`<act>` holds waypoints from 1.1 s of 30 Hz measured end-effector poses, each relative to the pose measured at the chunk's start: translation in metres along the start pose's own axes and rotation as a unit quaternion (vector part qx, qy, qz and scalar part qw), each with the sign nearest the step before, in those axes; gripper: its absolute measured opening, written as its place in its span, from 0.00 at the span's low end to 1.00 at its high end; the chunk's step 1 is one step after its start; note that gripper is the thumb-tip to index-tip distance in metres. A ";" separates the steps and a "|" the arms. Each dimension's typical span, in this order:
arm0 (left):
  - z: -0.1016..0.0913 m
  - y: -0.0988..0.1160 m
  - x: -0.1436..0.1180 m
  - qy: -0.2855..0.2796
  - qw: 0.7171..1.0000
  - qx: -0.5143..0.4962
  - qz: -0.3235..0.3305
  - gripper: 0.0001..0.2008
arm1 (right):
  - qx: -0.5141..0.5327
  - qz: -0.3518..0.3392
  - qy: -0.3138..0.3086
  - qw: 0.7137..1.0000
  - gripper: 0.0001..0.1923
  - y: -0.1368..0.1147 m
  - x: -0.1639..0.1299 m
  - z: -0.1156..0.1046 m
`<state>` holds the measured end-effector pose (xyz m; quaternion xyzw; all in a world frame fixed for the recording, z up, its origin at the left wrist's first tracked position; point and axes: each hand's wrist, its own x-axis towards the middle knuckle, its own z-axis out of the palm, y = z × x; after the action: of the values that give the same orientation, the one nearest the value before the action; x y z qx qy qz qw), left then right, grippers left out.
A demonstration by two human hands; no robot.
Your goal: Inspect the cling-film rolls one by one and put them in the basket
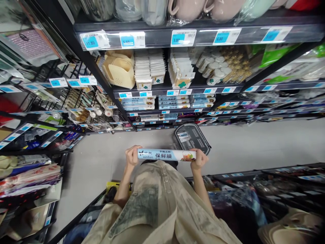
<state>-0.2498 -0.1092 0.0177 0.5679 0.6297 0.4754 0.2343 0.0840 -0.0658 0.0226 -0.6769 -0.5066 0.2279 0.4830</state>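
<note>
Head view: a person stood in a shop aisle, and both hands held a long blue-and-white package [166,155] level in front of a beige patterned shirt [162,200]. The left hand [132,155] clasped the package's left end, its grip closed around it; the right hand [199,159] clasped the opposite end in the same manner, with the fingers curled. The printed side faced up toward the camera and bore a dark butterfly emblem, the word "xinfan", large Chinese characters and, near the right hand, a picture of food. Just beyond the right half of the package, a dark shopping basket [197,137] rested on the grey floor [241,139], partly hidden by the package and the right hand; small pale items [183,136] lay inside it. Farther ahead, a shelf unit carried similar blue-and-white packages [174,102] stacked on a lower level, with cream plastic containers [119,71] and rows of small packaged goods [149,67] above them. Pink mugs [186,9] stood on the upper shelf [157,40], whose front edge carried blue-and-white price labels [183,38].
</note>
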 end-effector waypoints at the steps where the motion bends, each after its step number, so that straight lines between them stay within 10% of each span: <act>1: -0.001 0.000 0.000 0.001 1.000 0.000 0.002 0.26 | -0.003 -0.001 -0.002 1.000 0.28 -0.001 0.000 0.000; 33: -0.004 -0.011 -0.008 0.019 1.000 -0.016 0.007 0.24 | 0.026 -0.033 0.005 0.999 0.27 0.001 -0.008 0.004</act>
<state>-0.2563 -0.1172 0.0081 0.5596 0.6222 0.4979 0.2276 0.0781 -0.0719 0.0190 -0.6476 -0.5205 0.2217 0.5103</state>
